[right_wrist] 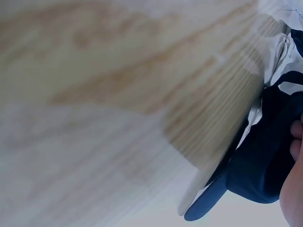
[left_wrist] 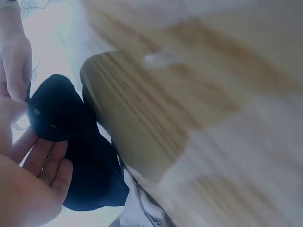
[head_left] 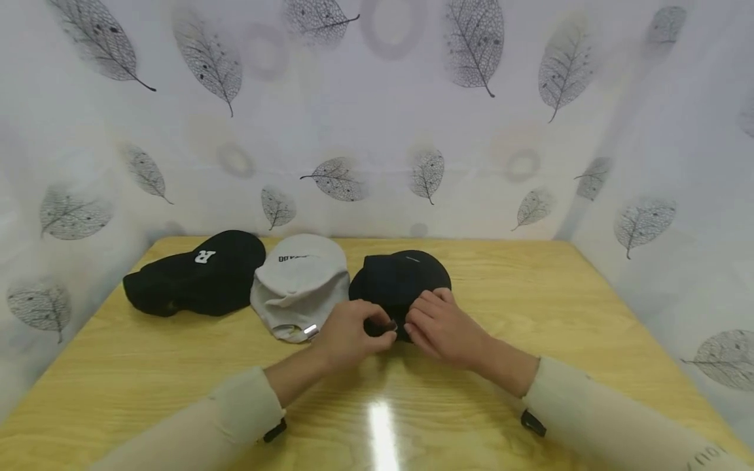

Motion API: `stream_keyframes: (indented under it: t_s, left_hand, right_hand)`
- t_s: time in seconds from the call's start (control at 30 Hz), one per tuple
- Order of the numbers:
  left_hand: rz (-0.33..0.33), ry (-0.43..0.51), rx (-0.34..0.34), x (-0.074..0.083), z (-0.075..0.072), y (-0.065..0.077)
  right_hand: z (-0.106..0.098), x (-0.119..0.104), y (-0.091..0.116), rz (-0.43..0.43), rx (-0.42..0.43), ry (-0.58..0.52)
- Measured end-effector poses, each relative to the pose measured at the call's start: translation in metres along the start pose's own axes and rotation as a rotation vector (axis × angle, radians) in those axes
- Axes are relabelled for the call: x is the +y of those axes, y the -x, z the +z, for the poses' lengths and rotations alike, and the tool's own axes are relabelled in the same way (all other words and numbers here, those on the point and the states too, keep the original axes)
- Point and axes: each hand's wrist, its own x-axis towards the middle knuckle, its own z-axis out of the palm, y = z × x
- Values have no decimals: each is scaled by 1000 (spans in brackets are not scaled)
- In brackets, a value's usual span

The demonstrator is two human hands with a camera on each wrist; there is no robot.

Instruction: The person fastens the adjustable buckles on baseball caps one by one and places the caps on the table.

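Note:
A dark navy baseball cap (head_left: 406, 271) lies on the table in front of both hands, and its back edge faces me. My left hand (head_left: 353, 332) pinches the strap at the cap's back between thumb and index finger. Opposite it, my right hand (head_left: 444, 329) holds the rim with curled fingers; the thumb is hidden. In the left wrist view the dark cap (left_wrist: 92, 172) spreads beyond the left hand's fingers (left_wrist: 47, 163). The right wrist view shows the cap (right_wrist: 265, 156) with its brim low, and part of the right hand (right_wrist: 293, 189) at the edge.
Left of the dark cap sits a light grey cap (head_left: 306, 261) with a metal strap buckle (head_left: 310, 330), close to the left hand. Farther left is a black cap (head_left: 206, 278) bearing a white letter R. All lie on a wooden table (head_left: 530, 294) before a leaf-patterned curtain (head_left: 377, 118).

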Motion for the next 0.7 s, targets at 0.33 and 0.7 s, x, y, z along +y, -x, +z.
stream_keyframes:
  t_s: [0.33,0.7]
  left_hand:
    - [509,-482,109,-7,2,-2]
    - [385,-334,87,-8,3,0]
  right_hand:
    - [5,1,0,-13,21,22]
    - [6,0,0,-11,74,68]
